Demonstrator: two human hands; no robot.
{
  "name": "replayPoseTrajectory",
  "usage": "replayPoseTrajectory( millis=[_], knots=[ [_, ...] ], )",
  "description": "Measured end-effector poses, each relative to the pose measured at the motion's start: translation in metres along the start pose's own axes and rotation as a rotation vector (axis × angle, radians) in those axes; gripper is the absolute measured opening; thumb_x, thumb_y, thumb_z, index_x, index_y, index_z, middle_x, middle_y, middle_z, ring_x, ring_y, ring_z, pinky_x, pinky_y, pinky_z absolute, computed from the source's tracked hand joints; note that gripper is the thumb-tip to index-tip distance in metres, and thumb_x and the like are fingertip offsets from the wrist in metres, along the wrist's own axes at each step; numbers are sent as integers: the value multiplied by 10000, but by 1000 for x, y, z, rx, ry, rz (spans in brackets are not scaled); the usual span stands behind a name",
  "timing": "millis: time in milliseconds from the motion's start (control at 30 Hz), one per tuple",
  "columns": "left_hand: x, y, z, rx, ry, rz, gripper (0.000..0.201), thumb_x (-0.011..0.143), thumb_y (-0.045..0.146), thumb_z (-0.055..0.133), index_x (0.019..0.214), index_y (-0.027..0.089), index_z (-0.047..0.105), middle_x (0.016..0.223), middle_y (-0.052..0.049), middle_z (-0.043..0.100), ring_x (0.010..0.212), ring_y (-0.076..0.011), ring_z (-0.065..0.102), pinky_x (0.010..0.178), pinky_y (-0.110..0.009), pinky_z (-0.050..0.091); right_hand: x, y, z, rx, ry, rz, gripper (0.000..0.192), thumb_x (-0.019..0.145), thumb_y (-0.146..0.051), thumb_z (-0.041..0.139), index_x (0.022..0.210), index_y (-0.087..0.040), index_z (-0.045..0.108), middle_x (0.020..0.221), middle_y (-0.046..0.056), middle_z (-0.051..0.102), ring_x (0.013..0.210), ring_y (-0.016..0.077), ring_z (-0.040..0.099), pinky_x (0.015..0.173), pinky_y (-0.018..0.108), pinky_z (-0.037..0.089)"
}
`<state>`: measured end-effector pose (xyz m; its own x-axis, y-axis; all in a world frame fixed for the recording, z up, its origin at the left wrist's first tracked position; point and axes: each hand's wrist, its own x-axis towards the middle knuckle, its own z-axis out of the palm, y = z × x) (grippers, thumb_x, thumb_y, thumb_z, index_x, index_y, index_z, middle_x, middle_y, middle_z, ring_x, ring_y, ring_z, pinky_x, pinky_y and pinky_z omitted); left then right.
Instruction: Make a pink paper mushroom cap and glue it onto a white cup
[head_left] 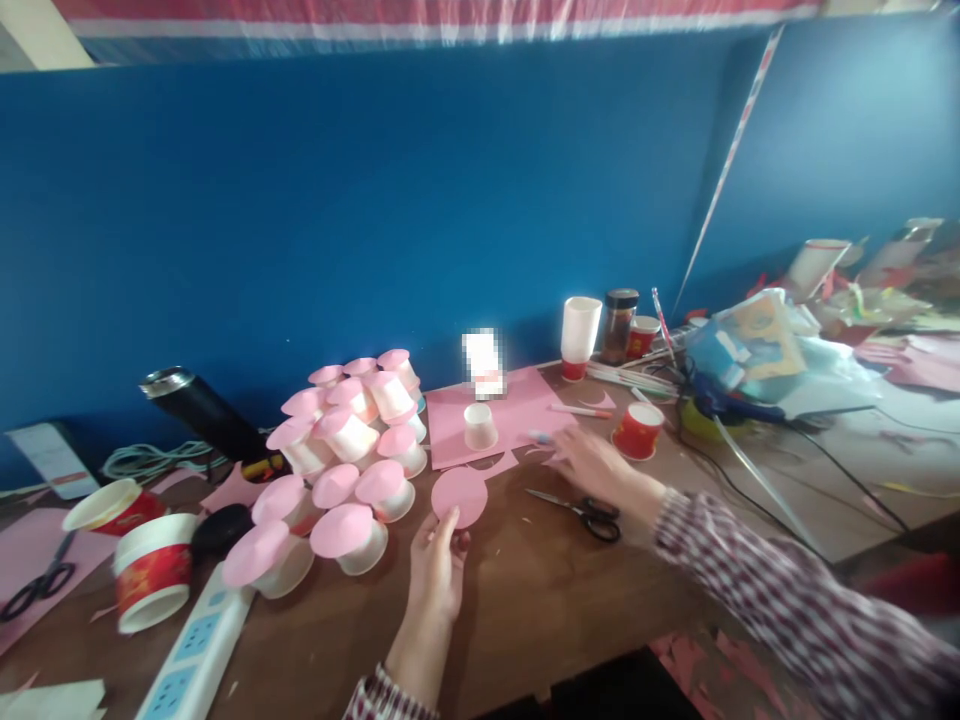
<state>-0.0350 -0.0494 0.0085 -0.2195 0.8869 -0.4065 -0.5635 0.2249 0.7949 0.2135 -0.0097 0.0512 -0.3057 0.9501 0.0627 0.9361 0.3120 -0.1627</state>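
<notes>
Checked sleeves (780, 590), left hand (437, 562) pinching pink disc (459, 494)

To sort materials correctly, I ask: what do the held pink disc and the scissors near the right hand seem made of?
Pink disc: probably matte paper or card, flat without gloss. Scissors: blades likely smooth metal, slim and grey; handles perhaps plastic, evenly black.
</notes>
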Motion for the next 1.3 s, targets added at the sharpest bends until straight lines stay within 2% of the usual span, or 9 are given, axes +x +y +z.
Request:
replayPoseTrajectory(
  millis=[133,333,433,533,667,900,1067,1200,1300],
  knots=[
    [-2,-1,4,20,-55,8,257,579,208,784,782,138,642,771,-8,613,586,-46,527,516,-150,452,-54,-13,6,-36,-30,-28,183,849,-228,535,1007,-160,600,978,117,585,918,253,560,783,365,474],
    [-4,-2,8,-5,-72,13,266,576,212,794,759,132,618,684,2,579,562,-47,514,508,-145,443,-94,-10,15,-5,110,-14,321,856,-214,495,1174,-217,542,1082,124,562,964,269,557,795,398,494],
    [-5,-3,5,-24,-58,7,257,586,229,791,735,132,605,643,14,559,553,-43,508,520,-148,445,-107,-1,24,27,75,-80,381,834,-197,497,1211,-244,524,1050,110,581,935,257,581,783,390,510],
    [-7,-3,3,-43,-56,8,239,604,236,778,717,135,593,633,21,554,547,-39,507,535,-152,450,-114,7,30,19,52,-116,438,823,-125,449,1235,-260,513,1063,105,593,935,246,594,765,376,523],
    [-8,-3,4,-50,-39,4,231,606,196,770,752,134,602,641,12,568,555,-47,522,534,-156,450,-112,9,20,36,-16,-164,437,821,-92,423,1207,-262,539,1039,90,608,908,219,605,765,337,514],
    [-11,-3,5,-53,-28,16,232,598,198,777,724,135,593,622,16,566,549,-51,527,527,-161,453,-106,-2,14,79,-107,-74,336,815,-111,432,1094,-205,593,861,95,621,751,211,614,675,318,487],
    [-9,-4,7,-29,-54,9,212,628,201,759,754,127,605,662,2,592,572,-55,547,547,-167,468,-98,-13,15,483,-114,-66,318,850,-162,387,1130,-188,536,1049,110,632,943,226,605,841,348,461],
    [-2,-8,17,-10,-42,-27,186,646,183,743,759,121,608,646,-9,606,550,-59,556,566,-187,497,-91,-29,11,894,-175,14,313,808,-108,386,1087,-196,495,940,60,660,879,186,614,806,310,460],
    [2,-12,27,2,-63,-41,165,669,171,725,776,117,611,684,-30,633,591,-81,587,612,-225,528,-88,-40,17,1189,-228,82,250,859,-201,422,1108,-187,449,898,52,637,812,166,592,693,277,469]
  ],
)
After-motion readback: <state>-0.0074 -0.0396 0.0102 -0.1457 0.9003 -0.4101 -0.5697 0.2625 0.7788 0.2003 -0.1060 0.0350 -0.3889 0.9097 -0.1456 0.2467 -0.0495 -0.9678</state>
